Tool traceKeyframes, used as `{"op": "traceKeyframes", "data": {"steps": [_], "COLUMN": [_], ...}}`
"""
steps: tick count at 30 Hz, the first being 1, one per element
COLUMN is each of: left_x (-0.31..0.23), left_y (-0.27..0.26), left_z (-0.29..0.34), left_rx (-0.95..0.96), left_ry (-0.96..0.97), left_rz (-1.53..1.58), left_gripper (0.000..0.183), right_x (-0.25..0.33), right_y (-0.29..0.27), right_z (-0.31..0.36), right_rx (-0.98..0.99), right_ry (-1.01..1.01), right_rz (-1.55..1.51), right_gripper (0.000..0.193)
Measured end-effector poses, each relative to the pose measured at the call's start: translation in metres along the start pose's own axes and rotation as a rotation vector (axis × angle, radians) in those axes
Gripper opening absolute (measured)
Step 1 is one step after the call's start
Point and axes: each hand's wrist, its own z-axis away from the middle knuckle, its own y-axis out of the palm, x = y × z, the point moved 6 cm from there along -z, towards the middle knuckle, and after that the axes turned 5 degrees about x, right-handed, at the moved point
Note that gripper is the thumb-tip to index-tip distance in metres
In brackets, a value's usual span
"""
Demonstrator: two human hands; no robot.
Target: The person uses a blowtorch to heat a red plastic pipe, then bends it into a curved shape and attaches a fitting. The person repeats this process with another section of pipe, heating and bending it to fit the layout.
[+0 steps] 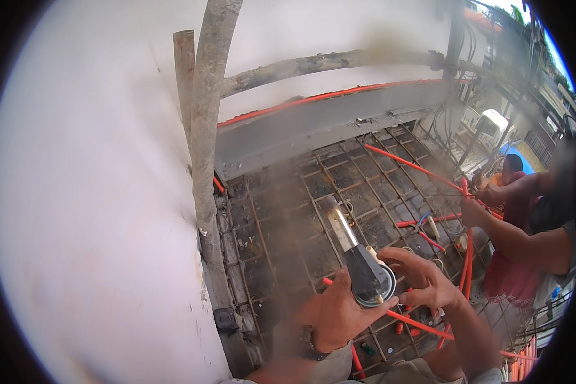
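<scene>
A blow torch [363, 270] with a black body and a long metal nozzle, browned at the tip, is held in front of me, its nozzle pointing away over the steel mesh. My left hand [340, 313] wraps round its lower part from the left. On the other side, my right hand [429, 281] curls its fingers about the round rim, fingertips close to a small cream-coloured piece; the thumb lies by the rim's lower edge. An orange conduit pipe [422, 325] passes beneath my hands, partly hidden by them.
Rebar mesh [313, 185] covers the dark floor. Wooden poles [208, 115] stand by the white wall [102, 205] at left. To the right, a co-worker's hands [477, 205] grip orange pipes [465, 256]. Short orange pieces [432, 241] lie on the mesh.
</scene>
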Motion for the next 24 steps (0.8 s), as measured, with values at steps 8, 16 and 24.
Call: {"op": "traceKeyframes", "data": {"steps": [8,16,24], "left_x": [-0.002,0.03,-0.006], "left_y": [0.066,0.11,0.098], "left_z": [0.032,0.067,0.056], "left_rx": [-0.164,0.024,0.277], "left_ry": [0.196,0.116,0.11], "left_rz": [-0.073,-0.2,-0.17], "left_gripper": [0.071,0.07,0.065], "right_x": [0.001,-0.051,-0.062], "right_y": [0.04,0.039,0.027], "right_z": [0.071,0.107,0.123], "right_rx": [-0.436,-0.586,-0.658], "right_ry": [-0.151,0.012,-0.138], "right_rz": [0.083,-0.068,-0.269], "right_gripper": [0.121,0.069,0.054]}}
